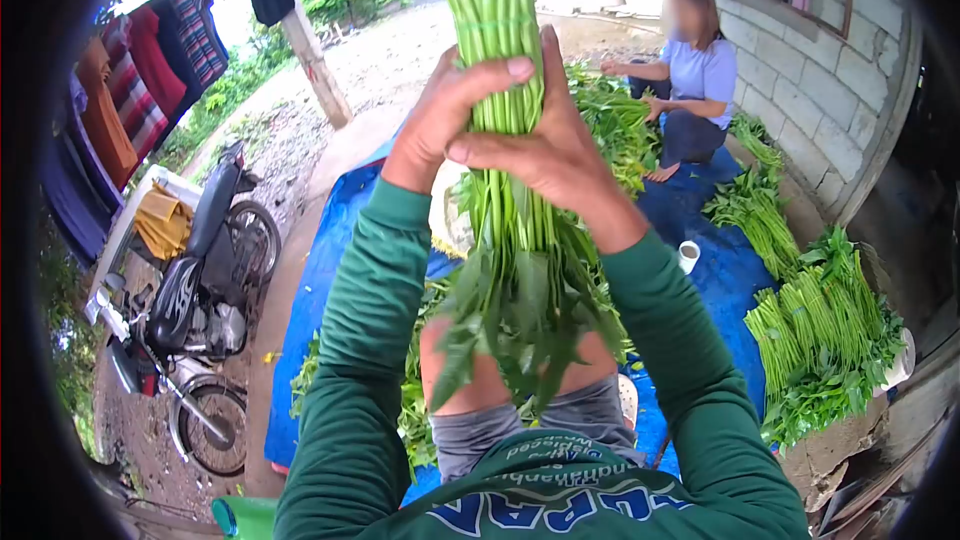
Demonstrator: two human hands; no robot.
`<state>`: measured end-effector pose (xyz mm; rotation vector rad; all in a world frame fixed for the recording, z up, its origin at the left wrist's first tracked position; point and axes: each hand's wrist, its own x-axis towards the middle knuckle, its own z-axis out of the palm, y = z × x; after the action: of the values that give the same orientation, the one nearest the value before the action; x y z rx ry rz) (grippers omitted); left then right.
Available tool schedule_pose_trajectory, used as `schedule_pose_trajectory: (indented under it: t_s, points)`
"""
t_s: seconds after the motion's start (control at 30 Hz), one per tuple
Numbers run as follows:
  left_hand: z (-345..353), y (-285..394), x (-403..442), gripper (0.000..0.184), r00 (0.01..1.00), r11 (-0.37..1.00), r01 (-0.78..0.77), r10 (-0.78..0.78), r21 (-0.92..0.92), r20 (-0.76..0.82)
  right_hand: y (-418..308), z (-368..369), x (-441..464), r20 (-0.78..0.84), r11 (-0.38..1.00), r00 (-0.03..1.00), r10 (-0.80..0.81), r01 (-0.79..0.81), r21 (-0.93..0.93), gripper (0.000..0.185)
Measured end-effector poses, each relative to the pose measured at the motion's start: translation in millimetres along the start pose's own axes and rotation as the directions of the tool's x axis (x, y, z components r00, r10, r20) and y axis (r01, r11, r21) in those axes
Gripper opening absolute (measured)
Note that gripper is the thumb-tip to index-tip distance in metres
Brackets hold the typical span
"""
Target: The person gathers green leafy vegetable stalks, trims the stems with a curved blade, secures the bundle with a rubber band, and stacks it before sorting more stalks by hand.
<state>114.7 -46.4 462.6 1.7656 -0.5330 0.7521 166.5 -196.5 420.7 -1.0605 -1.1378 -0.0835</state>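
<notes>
A thick bundle of long green stems [490,10] hangs upright in front of me, leaves down over my lap, with a thin band around the stems near the top. My left hand [450,110] is wrapped round the stems from the left side, its thumb across the front. From the right, my right hand [550,145] grips the same bundle slightly lower, thumb also across the front. Both hands are closed on it.
A blue tarp [310,285] carries loose greens, a white cup [688,256] and bundled stems [820,330] at the right. A person [695,80] sits at the upper right by a block wall [790,80]. A motorcycle [195,290] stands left, below hanging clothes [140,80].
</notes>
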Motion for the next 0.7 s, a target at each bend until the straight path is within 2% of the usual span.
schedule_pose_trajectory:
  t_s: [0.03, 0.07, 0.13, 0.17, 0.23, 0.3, 0.33, 0.37, 0.4, 0.43, 0.47, 0.5, 0.53, 0.6, 0.63, 0.67, 0.7]
  points:
    - [7, 6, 6, 0.053, 0.987, 0.986, 0.157, -0.159, -0.051, -0.033, -10, 2, -4, 0.006, 0.997, 1.000, 0.015, -0.016, 0.077, 0.103]
    - [11, 12, 10, 0.055, 0.992, 0.992, 0.120, -0.121, -0.029, -0.030, -18, 2, -6, 0.015, 0.988, 0.999, 0.029, -0.031, 0.152, 0.099]
    - [17, 20, 11, 0.061, 0.998, 0.998, 0.062, -0.062, 0.015, -0.028, -9, -5, -16, -0.041, 0.979, 0.987, 0.158, -0.161, -0.123, 0.088]
    - [19, 26, 16, 0.066, 0.997, 0.998, 0.060, -0.061, -0.021, -0.047, -4, -6, -19, -0.079, 0.942, 0.974, 0.213, -0.226, -0.250, 0.082]
    - [21, 41, 22, 0.075, 0.993, 0.994, 0.067, -0.075, -0.087, -0.095, -6, 0, -27, -0.132, 0.927, 0.971, 0.198, -0.229, -0.296, 0.075]
    - [25, 43, 22, 0.071, 0.980, 0.993, 0.052, -0.071, -0.107, -0.186, -16, 2, -30, -0.159, 0.907, 0.967, 0.197, -0.241, -0.345, 0.074]
    - [27, 36, 18, 0.067, 0.965, 0.994, 0.042, -0.065, -0.096, -0.255, -21, 3, -29, -0.174, 0.880, 0.961, 0.215, -0.268, -0.392, 0.081]
    - [32, 30, 14, 0.064, 0.946, 0.996, 0.032, -0.057, -0.083, -0.320, -18, 5, -28, -0.211, 0.828, 0.969, 0.130, -0.223, -0.514, 0.084]
    - [43, 26, 10, 0.052, 0.946, 0.988, -0.046, -0.006, -0.151, -0.323, -14, 9, -27, -0.235, 0.757, 0.971, 0.039, -0.183, -0.627, 0.087]
    - [40, 23, 10, 0.048, 0.954, 0.987, -0.019, -0.029, -0.157, -0.298, -11, 12, -29, -0.246, 0.667, 0.968, -0.046, -0.154, -0.729, 0.091]
    - [34, 19, 10, 0.045, 0.959, 0.986, 0.015, -0.061, -0.164, -0.278, -12, 11, -32, -0.166, 0.710, 0.986, 0.033, -0.140, -0.690, 0.114]
    - [26, 17, 11, 0.042, 0.962, 0.985, 0.043, -0.086, -0.167, -0.261, -15, 6, -34, -0.068, 0.705, 0.997, 0.027, -0.067, -0.706, 0.120]
    - [16, 15, 9, 0.035, 0.962, 0.962, 0.081, -0.145, -0.262, -0.233, -16, -3, -34, 0.030, 0.701, 0.999, 0.016, 0.010, -0.713, 0.127]
    - [9, 17, 1, 0.032, 0.973, 0.929, 0.107, -0.170, -0.354, -0.153, -22, -26, -29, 0.049, 0.888, 0.989, 0.139, -0.103, -0.448, 0.135]
    - [8, 18, -3, 0.031, 0.978, 0.907, 0.122, -0.179, -0.404, -0.106, -25, -37, -26, 0.059, 0.938, 0.978, 0.200, -0.173, -0.301, 0.139]
    - [8, 18, -6, 0.047, 0.983, 0.915, 0.166, -0.183, -0.368, -0.012, -21, -39, -24, 0.112, 0.950, 0.976, 0.188, -0.151, -0.275, 0.139]
    - [15, 17, -8, 0.048, 0.988, 0.860, 0.146, -0.156, -0.488, 0.020, -18, -40, -21, 0.163, 0.960, 0.972, 0.170, -0.126, -0.251, 0.140]
